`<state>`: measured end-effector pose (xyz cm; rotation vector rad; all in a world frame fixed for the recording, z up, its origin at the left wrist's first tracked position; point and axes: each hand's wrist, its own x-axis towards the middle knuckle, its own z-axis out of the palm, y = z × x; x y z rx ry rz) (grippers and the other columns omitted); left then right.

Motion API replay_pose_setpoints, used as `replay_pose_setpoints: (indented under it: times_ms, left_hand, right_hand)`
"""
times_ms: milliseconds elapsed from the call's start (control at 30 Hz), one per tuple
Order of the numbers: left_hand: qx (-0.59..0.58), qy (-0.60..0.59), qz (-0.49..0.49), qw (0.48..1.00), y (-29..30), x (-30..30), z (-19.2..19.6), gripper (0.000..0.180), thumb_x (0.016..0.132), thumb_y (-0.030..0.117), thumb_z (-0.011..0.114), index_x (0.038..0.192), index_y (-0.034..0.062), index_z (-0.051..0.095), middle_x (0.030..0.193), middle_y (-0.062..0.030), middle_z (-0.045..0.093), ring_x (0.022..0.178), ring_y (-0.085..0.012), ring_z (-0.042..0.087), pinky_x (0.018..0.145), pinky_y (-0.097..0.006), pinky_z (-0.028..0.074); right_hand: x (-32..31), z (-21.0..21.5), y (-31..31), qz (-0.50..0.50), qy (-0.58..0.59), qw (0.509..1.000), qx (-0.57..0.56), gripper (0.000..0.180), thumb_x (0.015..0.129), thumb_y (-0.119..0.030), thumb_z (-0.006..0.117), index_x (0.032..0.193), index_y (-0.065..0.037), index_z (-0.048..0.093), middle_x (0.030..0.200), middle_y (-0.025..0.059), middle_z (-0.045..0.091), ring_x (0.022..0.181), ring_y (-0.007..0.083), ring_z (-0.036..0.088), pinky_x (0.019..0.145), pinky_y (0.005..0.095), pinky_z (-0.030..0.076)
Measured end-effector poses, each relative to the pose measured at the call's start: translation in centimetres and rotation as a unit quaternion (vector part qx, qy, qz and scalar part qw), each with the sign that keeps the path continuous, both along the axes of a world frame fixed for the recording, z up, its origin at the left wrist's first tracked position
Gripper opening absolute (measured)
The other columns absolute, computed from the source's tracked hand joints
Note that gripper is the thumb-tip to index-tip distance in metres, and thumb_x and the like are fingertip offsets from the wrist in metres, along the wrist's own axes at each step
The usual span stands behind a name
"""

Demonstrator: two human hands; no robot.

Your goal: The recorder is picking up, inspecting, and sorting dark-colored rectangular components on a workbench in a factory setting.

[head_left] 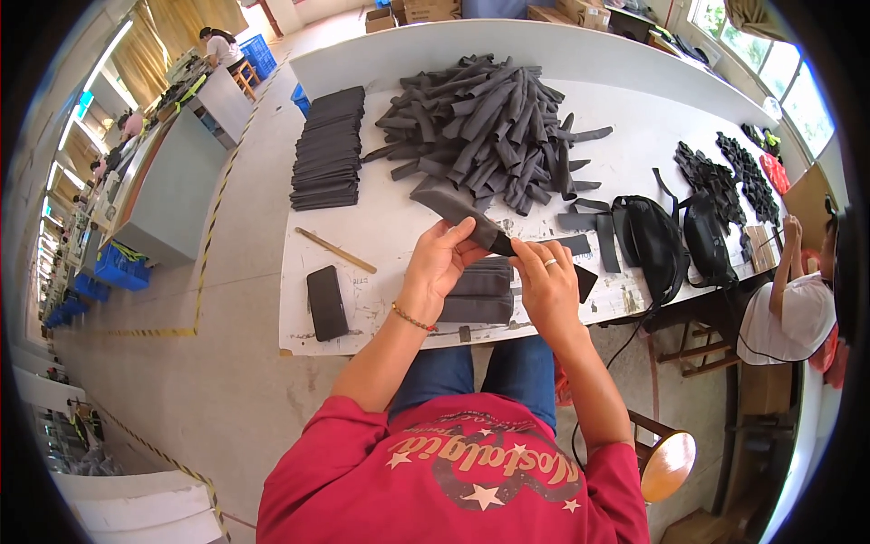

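Observation:
A dark grey fabric strip slants over the table, held up between both hands. My left hand is closed around its middle, thumb on top. At the strip's near end, the fingers of my right hand pinch a short black end piece; whether it is part of the strip I cannot tell. Beneath my hands, flat dark grey fabric pieces lie on the white table, partly hidden. A big heap of loose dark grey strips rises just beyond, and a neat stack of strips lies to its left.
Left on the table are a thin wooden stick and a black phone. Rightward lie black pouch bags with straps, then dark fabric piles. A person sits at the right. A raised white board edges the table's far side.

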<state>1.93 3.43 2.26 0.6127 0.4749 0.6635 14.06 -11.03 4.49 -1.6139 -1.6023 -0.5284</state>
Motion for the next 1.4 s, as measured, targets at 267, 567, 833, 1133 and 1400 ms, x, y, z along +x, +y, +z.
replay_pose_setpoints:
  times_ms: [267, 567, 833, 1133, 1400]
  left_hand:
    - [-0.011, 0.002, -0.012, 1.0, 0.4, -0.4, 0.2, 0.018, 0.094, 0.012, 0.064, 0.106, 0.0007, 0.059, 0.101, -0.0135, 0.068, 0.089, -0.0251, 0.07, 0.077, -0.039, 0.061]
    - [0.068, 0.012, 0.036, 0.997, -2.0, -0.3, 1.5, 0.03, 0.091, 0.006, 0.066, 0.115, -0.0033, 0.05, 0.101, -0.0156, 0.067, 0.089, -0.0257, 0.07, 0.076, -0.038, 0.061]
    - [0.132, -0.062, 0.027, 0.989, -3.1, -0.1, 2.5, 0.03, 0.094, 0.012, 0.064, 0.118, -0.0016, 0.053, 0.106, -0.0174, 0.068, 0.109, -0.0242, 0.063, 0.097, -0.036, 0.048]
    - [0.196, -0.094, -0.001, 0.976, -3.3, 0.2, 0.6, 0.024, 0.099, 0.022, 0.057, 0.105, -0.0004, 0.06, 0.106, -0.0158, 0.069, 0.109, -0.0236, 0.063, 0.097, -0.037, 0.048]
    - [0.125, -0.101, 0.031, 0.987, -4.1, -0.1, -1.0, 0.026, 0.1, 0.023, 0.055, 0.111, -0.0004, 0.058, 0.11, -0.0214, 0.067, 0.11, -0.0308, 0.063, 0.101, -0.041, 0.046]
  right_hand:
    - [0.5, 0.3, 0.0, 0.02, 0.004, 1.0, -0.008, 0.032, 0.078, -0.003, 0.072, 0.109, -0.001, 0.063, 0.093, 0.0107, 0.067, 0.084, 0.0272, 0.061, 0.074, 0.0389, 0.048]
    - [0.0, 0.1, 0.2, -0.006, -0.053, 0.999, -0.008, 0.035, 0.081, -0.005, 0.07, 0.113, 0.001, 0.06, 0.096, 0.0123, 0.065, 0.085, 0.028, 0.06, 0.076, 0.04, 0.048]
    - [-3.5, -0.4, 1.5, 0.027, 0.042, 0.999, 0.012, 0.047, 0.079, -0.004, 0.072, 0.121, 0.002, 0.052, 0.108, 0.0184, 0.059, 0.092, 0.0352, 0.056, 0.079, 0.044, 0.046]
    - [-3.5, -1.9, 2.3, 0.041, 0.09, 0.993, -0.057, 0.041, 0.074, 0.002, 0.07, 0.107, 0.0, 0.047, 0.103, 0.0204, 0.055, 0.097, 0.043, 0.053, 0.085, 0.0513, 0.044]
    - [-3.9, -3.2, 1.6, 0.066, 0.102, 0.991, -0.052, 0.029, 0.076, -0.003, 0.072, 0.098, -0.003, 0.053, 0.1, 0.017, 0.057, 0.09, 0.0384, 0.058, 0.075, 0.0453, 0.049]
